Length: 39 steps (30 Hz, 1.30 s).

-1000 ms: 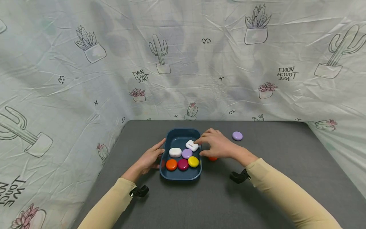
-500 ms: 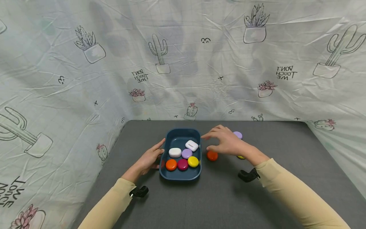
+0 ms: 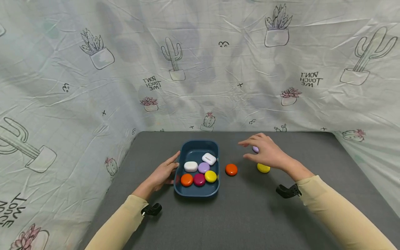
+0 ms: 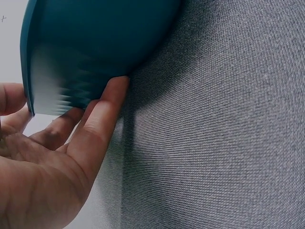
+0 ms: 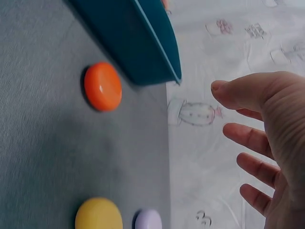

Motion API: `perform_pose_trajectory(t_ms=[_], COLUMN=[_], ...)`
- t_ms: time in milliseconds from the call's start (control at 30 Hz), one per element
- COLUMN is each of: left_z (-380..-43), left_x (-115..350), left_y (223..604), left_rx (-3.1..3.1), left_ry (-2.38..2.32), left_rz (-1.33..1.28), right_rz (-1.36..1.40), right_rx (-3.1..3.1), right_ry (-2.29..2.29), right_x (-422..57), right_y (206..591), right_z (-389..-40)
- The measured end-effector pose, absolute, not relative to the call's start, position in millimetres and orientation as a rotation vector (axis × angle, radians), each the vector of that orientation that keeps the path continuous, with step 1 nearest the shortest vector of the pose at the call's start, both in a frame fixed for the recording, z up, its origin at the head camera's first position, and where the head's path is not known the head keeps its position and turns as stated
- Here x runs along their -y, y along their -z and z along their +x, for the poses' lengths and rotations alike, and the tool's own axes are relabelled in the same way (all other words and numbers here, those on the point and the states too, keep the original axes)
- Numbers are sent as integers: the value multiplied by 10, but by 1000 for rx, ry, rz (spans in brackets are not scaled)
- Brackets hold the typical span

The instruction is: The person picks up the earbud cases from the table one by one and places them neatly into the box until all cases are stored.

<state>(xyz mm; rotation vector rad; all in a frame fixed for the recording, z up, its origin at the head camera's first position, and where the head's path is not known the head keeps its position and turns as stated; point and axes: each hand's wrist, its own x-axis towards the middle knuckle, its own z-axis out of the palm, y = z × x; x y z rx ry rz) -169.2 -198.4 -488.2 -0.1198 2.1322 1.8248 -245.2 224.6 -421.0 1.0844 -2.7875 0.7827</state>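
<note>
A dark blue rounded tray (image 3: 200,193) holds two white earbud cases, white case (image 3: 191,166) and white case (image 3: 209,159). With them lie glossy round pieces: a lilac piece (image 3: 204,168), an orange piece (image 3: 186,180), a crimson piece (image 3: 199,179) and a yellow piece (image 3: 210,176). My left hand (image 3: 161,174) rests against the tray's left side, its fairly straight fingers (image 4: 97,119) touching the outer wall. To the right, my right hand (image 3: 266,150) hovers with fingers spread and nothing in it. It partly covers a loose lilac piece (image 3: 255,149) and a loose yellow piece (image 3: 263,168).
Another orange piece (image 3: 231,169) lies on the dark grey table (image 3: 218,222), just right of the tray. A pale cactus-print sheet (image 3: 200,100) hangs behind the table and along its left side.
My right hand has drawn away from the white case in the tray and moved right, uncovering the loose orange piece. My left hand stays at the tray.
</note>
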Motion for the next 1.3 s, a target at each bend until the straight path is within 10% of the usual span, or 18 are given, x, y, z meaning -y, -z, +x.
perform_pose_trajectory(t_ms=[1300], left_z=[-1709], left_x=[1973], left_y=[4919], left_rx=[-2154], left_ry=[-1819], left_rz=[-136], right_rz=[933], right_rx=[2937], right_ry=[-667], right_x=[-2930], right_y=[4719], right_z=[-2475])
